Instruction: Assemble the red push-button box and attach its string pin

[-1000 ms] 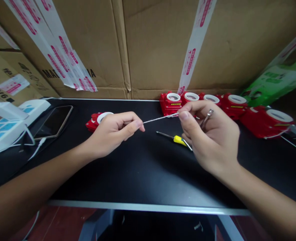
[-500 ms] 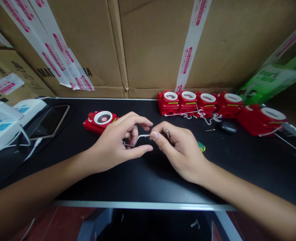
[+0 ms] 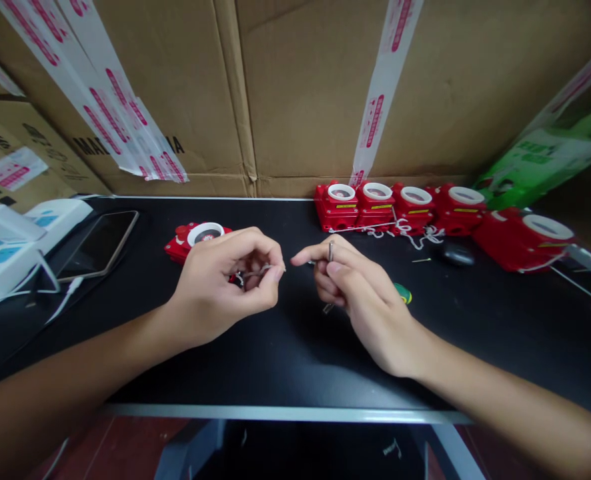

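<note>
My left hand is closed, thumb and forefinger pinching a thin whitish cord whose short end pokes out at the fingertips. Something small and dark shows inside that palm, too hidden to name. To its right, my right hand is curled round a thin metal rod, with the forefinger stretched toward the left hand. Parts of the rod stick out above the thumb and below the fingers. A gap separates the two hands. Just behind my left hand lies a red box with a round white ring, partly covered by the hand.
Several red boxes stand in a row at the back right, with white cords before them. Nearby are a black oval object and a green-yellow handle. A phone and white power strip lie left. Cardboard rises behind.
My left fingers have closed on the cord's end. My right hand has let go of the cord, drawn slightly right and stretched out its forefinger, keeping the metal rod.
</note>
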The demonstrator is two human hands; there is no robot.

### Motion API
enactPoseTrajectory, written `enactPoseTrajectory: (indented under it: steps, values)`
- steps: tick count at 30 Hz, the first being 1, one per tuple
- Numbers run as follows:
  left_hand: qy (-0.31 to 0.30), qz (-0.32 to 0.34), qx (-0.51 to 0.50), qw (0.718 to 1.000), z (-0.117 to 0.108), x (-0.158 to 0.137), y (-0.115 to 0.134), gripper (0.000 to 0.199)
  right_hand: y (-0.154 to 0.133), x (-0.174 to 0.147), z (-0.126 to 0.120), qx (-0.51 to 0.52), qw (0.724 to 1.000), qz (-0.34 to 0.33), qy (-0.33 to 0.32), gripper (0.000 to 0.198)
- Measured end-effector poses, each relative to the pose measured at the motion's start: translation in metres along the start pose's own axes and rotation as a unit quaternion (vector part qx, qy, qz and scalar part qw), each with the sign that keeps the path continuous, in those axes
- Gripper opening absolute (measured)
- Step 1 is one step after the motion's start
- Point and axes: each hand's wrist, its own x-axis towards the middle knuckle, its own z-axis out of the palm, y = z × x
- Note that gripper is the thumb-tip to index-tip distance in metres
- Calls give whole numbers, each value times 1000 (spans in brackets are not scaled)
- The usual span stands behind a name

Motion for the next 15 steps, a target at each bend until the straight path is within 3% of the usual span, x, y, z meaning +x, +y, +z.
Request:
enactPoseTrajectory:
  steps: [5, 8, 15]
  values:
    - [19, -28, -66, 997, -1, 0, 6, 9, -3, -1, 4, 8, 997, -63, -47, 29]
    - [30, -48, -130, 990, 0, 1, 6, 11, -1, 0, 8, 26, 995, -95, -19, 27]
    - [-14, -123, -301, 946, 7, -2, 2, 14, 4, -4, 15, 136, 989, -55, -11, 12]
